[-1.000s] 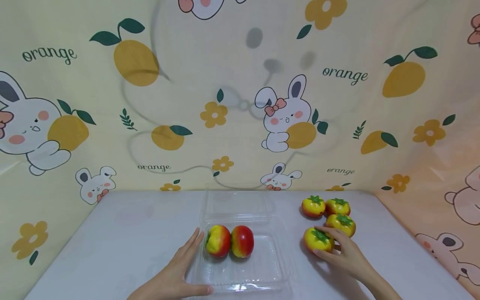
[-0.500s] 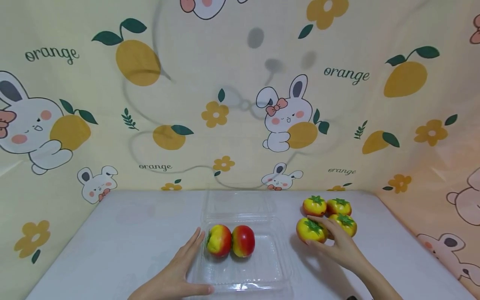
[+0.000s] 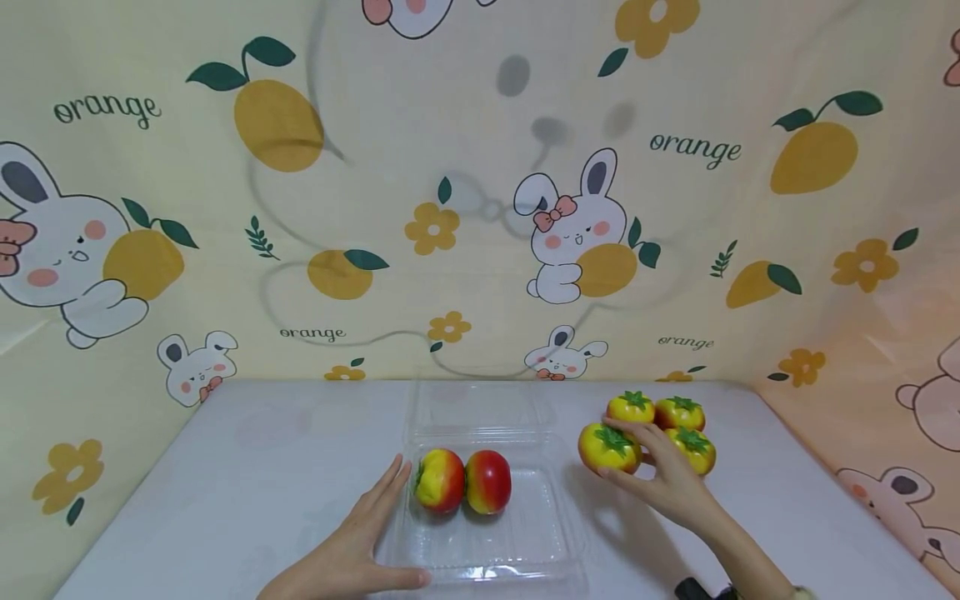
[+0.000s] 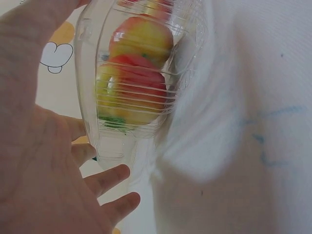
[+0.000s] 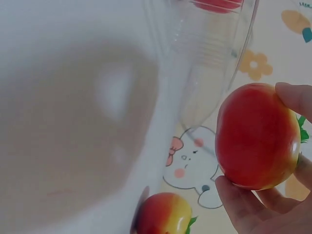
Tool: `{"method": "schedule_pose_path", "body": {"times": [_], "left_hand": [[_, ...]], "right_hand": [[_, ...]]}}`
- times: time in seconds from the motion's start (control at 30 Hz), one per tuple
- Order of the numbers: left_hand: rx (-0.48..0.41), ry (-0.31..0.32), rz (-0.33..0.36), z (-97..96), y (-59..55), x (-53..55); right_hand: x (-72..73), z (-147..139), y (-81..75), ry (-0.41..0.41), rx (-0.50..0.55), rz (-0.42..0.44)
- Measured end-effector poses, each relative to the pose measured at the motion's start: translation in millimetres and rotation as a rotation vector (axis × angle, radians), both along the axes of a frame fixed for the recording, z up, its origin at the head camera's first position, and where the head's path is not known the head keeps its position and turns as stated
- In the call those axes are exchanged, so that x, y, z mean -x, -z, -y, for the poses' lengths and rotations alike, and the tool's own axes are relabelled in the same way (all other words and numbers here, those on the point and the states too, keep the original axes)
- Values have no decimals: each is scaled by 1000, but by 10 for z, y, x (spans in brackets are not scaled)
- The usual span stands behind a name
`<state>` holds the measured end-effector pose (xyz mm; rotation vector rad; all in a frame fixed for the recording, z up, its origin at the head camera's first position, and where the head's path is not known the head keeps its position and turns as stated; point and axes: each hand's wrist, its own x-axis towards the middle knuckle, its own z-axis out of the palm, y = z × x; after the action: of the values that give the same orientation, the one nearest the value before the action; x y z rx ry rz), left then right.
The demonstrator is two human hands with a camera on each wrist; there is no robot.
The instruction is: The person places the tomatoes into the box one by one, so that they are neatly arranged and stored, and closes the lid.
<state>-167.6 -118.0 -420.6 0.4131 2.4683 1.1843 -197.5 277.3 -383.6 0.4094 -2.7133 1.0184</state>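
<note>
My right hand [image 3: 663, 479] pinches a yellow-and-red toy persimmon [image 3: 609, 447] between thumb and fingers, green calyx facing up. In the right wrist view the held persimmon [image 5: 258, 136] shows its red underside above the tabletop. Spread along the left side of a clear plastic clamshell box [image 3: 525, 517], my left hand [image 3: 352, 533] has its fingers straight and its thumb at the front rim. Two persimmons lie on their sides in the box: one [image 3: 439, 481] against the left, another [image 3: 488, 482] right beside it. The box's lid [image 3: 480, 407] is folded back behind it.
Three more persimmons stand calyx up at the back right: one behind the held fruit [image 3: 630, 406], one [image 3: 681, 412] to its right, one [image 3: 693, 450] in front. The white tabletop [image 3: 285, 450] ends at a printed cloth backdrop [image 3: 480, 275].
My right hand has lifted the persimmon and carried it left and away from me, nearer the box; its shadow has spread on the table. My left hand has stayed at the box.
</note>
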Motion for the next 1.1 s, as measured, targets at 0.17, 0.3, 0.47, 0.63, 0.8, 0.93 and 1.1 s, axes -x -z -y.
{"method": "schedule_pose_path", "body": {"times": [0.17, 0.3, 0.47, 0.63, 0.8, 0.93, 1.1], "left_hand": [[-6, 8, -22, 11, -2, -15], [-7, 15, -36, 14, -4, -25], [-16, 35, -78, 32, -12, -52], [-16, 51, -129, 40, -9, -69], [-4, 55, -149, 49, 5, -67], [1, 45, -121, 44, 0, -60], [0, 35, -95, 34, -11, -54]], "right_hand": [[9, 63, -44, 1, 1, -16], [12, 108, -78, -1, -5, -31], [22, 147, -78, 3, -7, -30], [35, 189, -77, 12, 1, -23], [38, 241, -103, 1, 47, -18], [48, 278, -117, -18, 77, 14], [51, 314, -124, -37, 97, 60]]}}
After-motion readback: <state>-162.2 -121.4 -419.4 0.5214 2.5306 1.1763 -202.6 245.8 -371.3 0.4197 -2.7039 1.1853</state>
